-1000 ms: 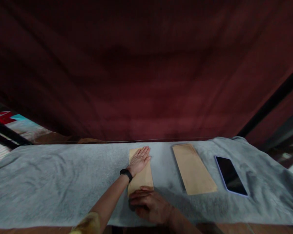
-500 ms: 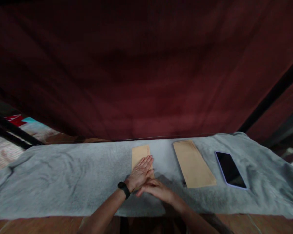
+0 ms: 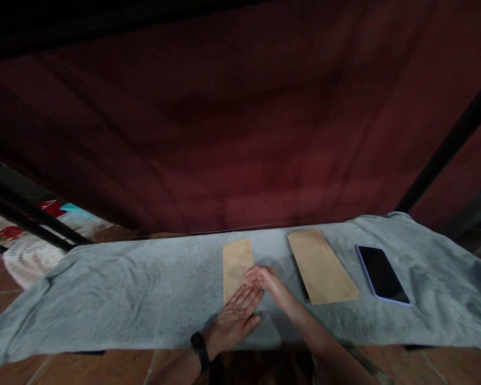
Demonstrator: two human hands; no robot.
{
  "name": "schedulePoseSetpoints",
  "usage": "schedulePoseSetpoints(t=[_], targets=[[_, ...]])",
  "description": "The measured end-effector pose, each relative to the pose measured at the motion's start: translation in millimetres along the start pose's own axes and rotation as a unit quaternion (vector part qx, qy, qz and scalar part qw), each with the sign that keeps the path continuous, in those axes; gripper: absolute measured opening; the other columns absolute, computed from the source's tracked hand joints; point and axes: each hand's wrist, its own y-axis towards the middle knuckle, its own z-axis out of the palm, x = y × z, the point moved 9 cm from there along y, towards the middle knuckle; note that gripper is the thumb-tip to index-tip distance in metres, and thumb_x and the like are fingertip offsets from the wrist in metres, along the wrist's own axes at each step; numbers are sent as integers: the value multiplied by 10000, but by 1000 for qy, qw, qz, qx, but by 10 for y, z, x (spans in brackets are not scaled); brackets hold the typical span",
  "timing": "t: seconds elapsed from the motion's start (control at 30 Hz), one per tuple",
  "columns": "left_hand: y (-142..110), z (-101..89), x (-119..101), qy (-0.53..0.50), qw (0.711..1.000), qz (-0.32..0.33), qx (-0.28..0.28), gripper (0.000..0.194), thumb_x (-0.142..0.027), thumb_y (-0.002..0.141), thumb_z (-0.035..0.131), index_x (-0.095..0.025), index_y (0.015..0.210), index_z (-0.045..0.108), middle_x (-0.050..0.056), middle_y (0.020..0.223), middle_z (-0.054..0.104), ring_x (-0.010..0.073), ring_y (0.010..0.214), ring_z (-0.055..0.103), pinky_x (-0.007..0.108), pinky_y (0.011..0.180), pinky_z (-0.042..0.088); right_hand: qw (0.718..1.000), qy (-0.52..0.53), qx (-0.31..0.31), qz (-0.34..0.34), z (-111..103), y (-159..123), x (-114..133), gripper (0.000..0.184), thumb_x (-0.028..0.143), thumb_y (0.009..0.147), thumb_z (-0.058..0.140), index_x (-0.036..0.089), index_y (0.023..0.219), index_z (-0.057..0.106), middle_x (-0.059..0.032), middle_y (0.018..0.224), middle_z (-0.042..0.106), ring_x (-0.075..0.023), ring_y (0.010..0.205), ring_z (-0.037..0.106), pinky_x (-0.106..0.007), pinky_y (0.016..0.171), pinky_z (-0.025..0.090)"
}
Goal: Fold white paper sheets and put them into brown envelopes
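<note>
A brown paper envelope [image 3: 235,262] lies flat on the grey cloth, with a line of reddish print near its top right corner. My left hand [image 3: 235,318], wearing a black band at the wrist, is stretched out over the envelope's lower end, fingers extended. Just above its fingertips, my right hand [image 3: 261,278] reaches in over the envelope's right edge, fingers loosely extended and holding nothing. The hands overlap or nearly meet; whether they touch I cannot tell. To the right rests a stack of brown envelopes [image 3: 323,267].
A phone [image 3: 383,275] with a purple case lies right of the stack. The wrinkled grey cloth [image 3: 116,289] covers the long surface. A dark red curtain [image 3: 240,133] hangs behind it, with dark bars [image 3: 444,147] at the sides. Tiled floor [image 3: 92,369] shows below.
My left hand has drawn back toward me, off most of the envelope. My right hand has moved forward, from beside the left wrist to beyond its fingertips. The view has shifted slightly.
</note>
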Motion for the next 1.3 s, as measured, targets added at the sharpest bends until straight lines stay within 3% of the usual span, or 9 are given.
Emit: schedulePoseSetpoints(t=[0.07,0.17,0.3,0.4,0.5,0.7,0.87,1.07,1.3], targets=[[-97,11,-102,8,1000,15,0,619,-436,1050,380,-292,1611,161,38,1649,293,231,1508,307,462,1249,266,995,-91,-42,-8,-50,47,-60,482,408,1023,336,181,996,760,-107,1002,782,-242,950,738,-376,874,588],[-233,22,-179,0,1000,2,8,643,-445,1043,397,-301,1614,139,49,1646,292,254,1499,326,467,1234,297,980,-190,-7,-54,70,28,-76,314,248,952,479,211,1108,749,-92,1234,729,-246,1196,648,-411,1093,460],[-330,-57,-140,-59,998,-30,-12,513,-412,1042,404,-321,1546,385,32,1565,463,241,1432,447,448,1196,373,921,-369,54,-108,271,-106,-149,462,184,959,468,202,1409,574,-81,1543,486,-214,1441,423,-442,1231,280],[-272,-277,140,-112,983,-100,-104,461,-341,1069,265,-318,1385,600,26,1408,633,184,1316,567,383,1159,421,893,-432,53,-116,310,-161,-241,498,280,1009,465,188,1499,465,-85,1590,401,-218,1475,366,-451,1247,250],[-40,-436,471,-115,968,-147,-165,505,-385,1065,239,-248,1465,516,57,1518,527,199,1423,451,425,1211,343,889,-439,45,-120,328,-170,-293,528,341,1018,474,167,1515,438,-98,1590,390,-242,1479,358,-476,1251,232],[702,-316,902,-26,986,-141,-84,598,-440,1063,183,-149,1562,336,115,1634,336,210,1529,250,473,1252,210,890,-448,-10,-84,265,-157,-346,634,373,978,523,91,1532,396,-159,1585,376,-274,1485,345,-484,1251,227],[924,-302,1063,57,981,-158,-92,605,-413,1058,179,-126,1579,285,138,1642,307,226,1537,225,475,1247,207,890,-448,-35,-73,233,-155,-325,642,362,957,534,86,1524,413,-157,1570,409,-280,1482,348,-488,1251,228],[719,-160,937,120,974,-169,-91,597,-368,1057,203,-84,1579,264,155,1631,324,224,1535,230,472,1242,230,892,-450,-38,-6,166,-114,-349,571,298,999,411,58,1518,419,-146,1605,350,-266,1506,295,-448,1259,205],[101,21,429,188,964,-149,-117,647,-455,1028,358,-107,1571,309,166,1610,362,282,1513,290,514,1210,299,892,-449,-23,50,70,-46,-460,565,162,969,351,38,1517,415,-143,1630,291,-277,1523,247,-448,1256,196]])
